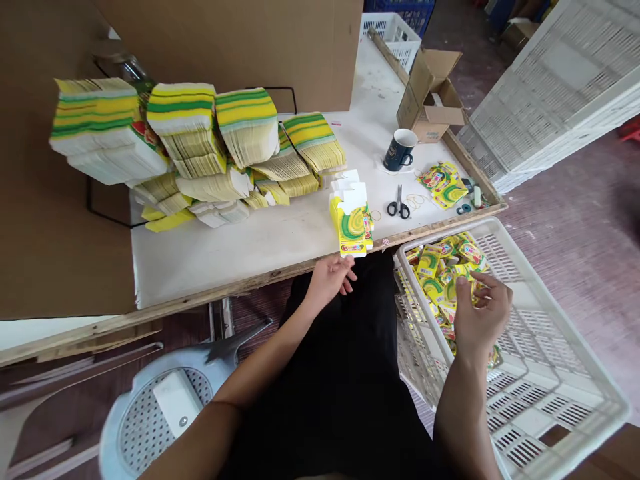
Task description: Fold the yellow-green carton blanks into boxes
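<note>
**Left hand [333,277] at the cartons, right hand [485,303] over the basket [550,333]**

You look to be between pieces, judging by how your hands are placed: one at the supply, the other above the finished pile. Your left hand is at the table [240,260] edge with its fingers loosely curled, its tips right by the near end of the small stack of flat cartons [353,230]. You can't tell from this view whether it pinches one. Your right hand is half spread, thumb apart from bent fingers, and no carton shows in it. Just beyond and below it, formed packets [430,260] fill the far part of the basket.

If you carry on in this way, the next move calls for your left thumb and fingers to free a single carton from the stack, and for your right hand to come back across to meet it. The white flaps at the stack's far end could catch on each other, so lift one cleanly.

Further to the left, beyond your left hand, bundled cartons [247,127] stand in heaped rows. Between and beyond your hands are scissors [399,208] and a dark mug [395,152].

As for writing, the cartons carry a multicoloured logo over yellow and green swirls, too small to read. One packet shows a barcode. The mug's pale print is illegible too.
</note>
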Tool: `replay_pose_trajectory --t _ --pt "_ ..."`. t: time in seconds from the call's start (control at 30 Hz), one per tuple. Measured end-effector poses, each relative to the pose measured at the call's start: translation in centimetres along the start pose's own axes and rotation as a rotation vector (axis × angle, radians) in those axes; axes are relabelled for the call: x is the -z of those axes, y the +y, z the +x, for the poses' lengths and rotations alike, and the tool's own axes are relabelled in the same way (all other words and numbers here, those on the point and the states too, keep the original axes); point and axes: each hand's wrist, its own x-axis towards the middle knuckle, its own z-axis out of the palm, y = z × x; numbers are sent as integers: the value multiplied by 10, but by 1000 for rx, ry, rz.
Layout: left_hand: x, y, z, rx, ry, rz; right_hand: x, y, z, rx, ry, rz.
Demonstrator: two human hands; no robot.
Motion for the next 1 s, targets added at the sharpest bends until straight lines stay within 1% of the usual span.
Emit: replay_pose_trajectory --t 0.07,0.1,0.17,0.23,0.33,0.4,0.47,0.57,0.6,0.63,0.67,0.73,0.8,0.9,1.0 --pt "3 4 10 -34 55 -66 -9 -9 -5 -6 -99 104" --pt "3 6 11 -64 66 -86 -16 -16 -8 -10 -153 161" --pt "1 8 5 -142 58 -83 -31 -31 -17 -43 -203 250" --pt "-1 7 -9 -218 13 -21 -44 -46 -24 -127 -281 385" --pt "0 5 -32 -308 -90 140 -55 -60 -29 -248 -489 619" --pt "3 7 -38 -373 -151 159 -57 -64 -29 -283 -563 690" --pt "7 9 -36 -392 -250 33 -56 -64 -31 -303 -626 714" --pt "10 11 -28 -298 -485 -219 -54 -61 -37 -362 -779 781" --pt "10 10 -25 -261 -552 -268 -54 -61 -39 -388 -800 812" --pt "8 9 -23 -231 -600 -301 -54 -60 -42 -410 -789 836" --pt "6 8 -22 -209 -629 -322 -54 -60 -44 -423 -752 846" --pt "2 7 -22 -189 -633 -346 -54 -59 -46 -421 -653 828" --pt "-3 8 -23 -191 -598 -353 -54 -60 -46 -401 -597 795" --pt "-7 8 -24 -207 -504 -334 -52 -62 -46 -381 -617 781" --pt "-10 5 -23 -210 -338 -279 -53 -65 -49 -361 -617 732"
